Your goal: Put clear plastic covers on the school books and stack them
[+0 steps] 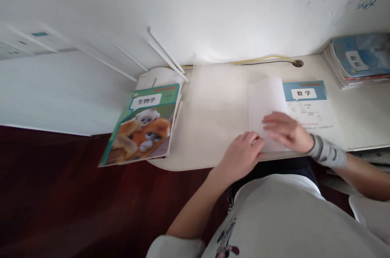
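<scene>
A maths textbook [307, 90] with a blue and white cover lies on the desk, its left part under a curved white sheet [268, 95]. At the sheet's lower left corner, my left hand [243, 154] has its fingers curled and seems to grip the edge; the fingertips are partly hidden. My right hand [288, 131], with a grey band on the wrist, is over the sheet with fingers stretched out, blurred by motion. A clear plastic sheet [213, 103] appears spread flat to the left of the white one.
A biology textbook [143, 128] with monkeys on its cover overhangs the desk's left end. A stack of books [362, 61] stands at the back right. Yellow and black cables [265, 59] run along the wall to a hole [297, 63]. The desk's front edge [183, 168] curves at left.
</scene>
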`<state>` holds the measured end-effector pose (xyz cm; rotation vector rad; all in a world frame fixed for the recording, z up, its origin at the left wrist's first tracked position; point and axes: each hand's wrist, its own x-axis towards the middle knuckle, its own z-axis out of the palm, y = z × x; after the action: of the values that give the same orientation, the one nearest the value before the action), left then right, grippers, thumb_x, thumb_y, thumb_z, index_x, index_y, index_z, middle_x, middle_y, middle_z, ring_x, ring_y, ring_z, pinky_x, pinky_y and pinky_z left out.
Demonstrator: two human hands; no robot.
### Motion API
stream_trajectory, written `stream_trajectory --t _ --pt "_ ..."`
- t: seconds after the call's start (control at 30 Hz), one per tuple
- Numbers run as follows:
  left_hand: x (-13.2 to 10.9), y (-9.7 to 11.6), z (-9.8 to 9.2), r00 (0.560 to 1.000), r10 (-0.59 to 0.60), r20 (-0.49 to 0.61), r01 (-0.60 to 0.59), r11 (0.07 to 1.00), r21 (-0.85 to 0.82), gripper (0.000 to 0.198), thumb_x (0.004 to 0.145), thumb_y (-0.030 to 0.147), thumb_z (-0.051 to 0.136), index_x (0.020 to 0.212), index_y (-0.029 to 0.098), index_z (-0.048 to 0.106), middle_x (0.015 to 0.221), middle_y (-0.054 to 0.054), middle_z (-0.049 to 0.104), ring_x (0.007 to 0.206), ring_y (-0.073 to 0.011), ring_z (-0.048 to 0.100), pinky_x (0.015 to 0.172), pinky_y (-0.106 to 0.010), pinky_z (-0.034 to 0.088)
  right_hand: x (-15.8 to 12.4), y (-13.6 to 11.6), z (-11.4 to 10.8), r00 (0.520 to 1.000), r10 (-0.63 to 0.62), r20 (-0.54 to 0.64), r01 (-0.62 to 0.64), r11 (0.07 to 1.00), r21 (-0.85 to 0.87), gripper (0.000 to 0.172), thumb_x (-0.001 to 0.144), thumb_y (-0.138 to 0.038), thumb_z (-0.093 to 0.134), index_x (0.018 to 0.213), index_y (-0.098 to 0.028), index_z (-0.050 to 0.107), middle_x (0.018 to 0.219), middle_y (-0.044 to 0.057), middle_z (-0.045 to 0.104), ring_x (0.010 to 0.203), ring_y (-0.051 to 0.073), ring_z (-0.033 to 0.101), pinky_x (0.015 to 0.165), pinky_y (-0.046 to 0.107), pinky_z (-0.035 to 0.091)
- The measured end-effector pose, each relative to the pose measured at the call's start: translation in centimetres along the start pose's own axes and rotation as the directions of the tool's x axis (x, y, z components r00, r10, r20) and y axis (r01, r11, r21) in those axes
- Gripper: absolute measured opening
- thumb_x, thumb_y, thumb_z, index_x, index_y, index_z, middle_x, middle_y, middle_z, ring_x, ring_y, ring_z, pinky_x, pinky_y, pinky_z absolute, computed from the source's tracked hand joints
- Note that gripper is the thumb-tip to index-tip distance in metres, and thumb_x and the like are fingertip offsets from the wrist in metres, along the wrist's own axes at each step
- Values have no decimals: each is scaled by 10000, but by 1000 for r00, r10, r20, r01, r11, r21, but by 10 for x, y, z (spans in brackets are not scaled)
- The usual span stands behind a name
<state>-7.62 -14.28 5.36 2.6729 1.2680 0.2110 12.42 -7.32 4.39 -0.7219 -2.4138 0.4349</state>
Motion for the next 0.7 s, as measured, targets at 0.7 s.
stream_trajectory --t 0.7 --pt "36 50 76 938 -62 -342 146 963 227 444 869 49 297 1281 -6 453 1355 -234 457 1323 -293 341 1055 -475 378 34 120 18 913 409 20 -403 906 -132 752 743 -507 555 1393 -172 379 1516 146 221 1392 360 154 1066 605 222"
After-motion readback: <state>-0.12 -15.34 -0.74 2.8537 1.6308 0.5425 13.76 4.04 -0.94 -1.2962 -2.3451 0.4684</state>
